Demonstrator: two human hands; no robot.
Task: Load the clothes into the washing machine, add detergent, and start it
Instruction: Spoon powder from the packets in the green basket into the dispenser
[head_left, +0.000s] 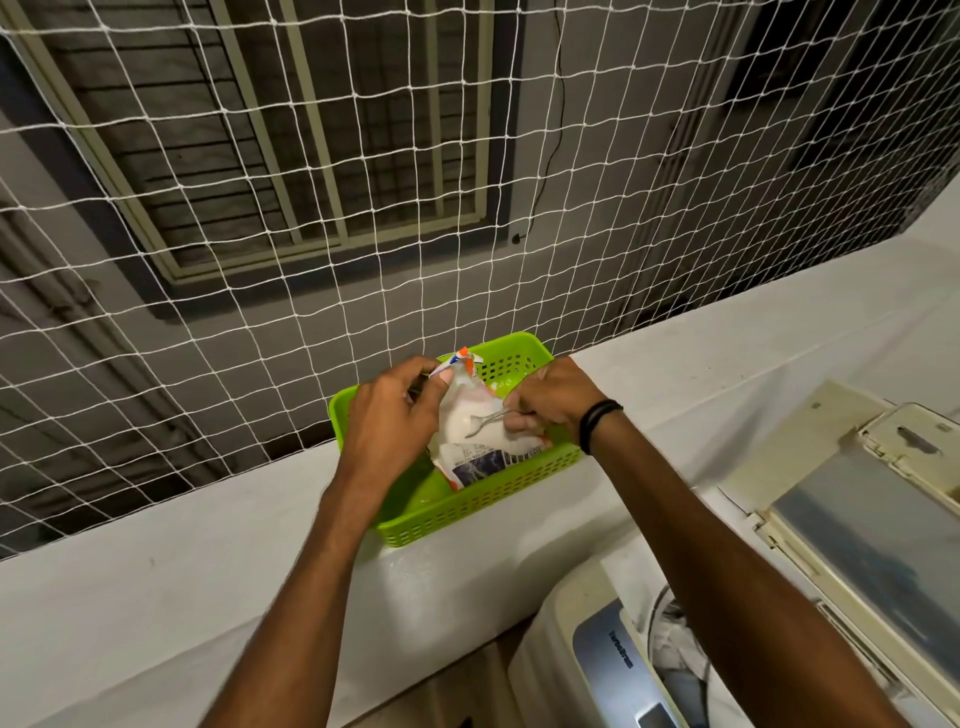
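— On the white ledge (156, 597) ahead of us, what do we have?

— We have a green slotted basket (467, 514) standing at the ledge's far edge, right against the white net (363, 260). Our detergent bag (483, 457) lies in it, printed end toward us and top raised on the far side. White powder shows through the opening.

— And our hands?

— Our left hand (400, 410) pinches the torn top of the bag between thumb and fingers and holds it up. Our right hand (550, 397), with a black band (597, 423) on its wrist, is curled round the handle of a metal spoon (488, 420). The bowl of the spoon sits in the powder inside the open bag.

— Where do we see the washing machine?

— We see it near us on the right, lower than the ledge. The washing machine (582, 649) has its lid (857, 519) lifted and standing at the right. Clothes (672, 642) show in the drum, partly hidden by our right forearm.

— What lies past the net?

— We see a grey wall on the far side, with a barred window (311, 130) toward the left.
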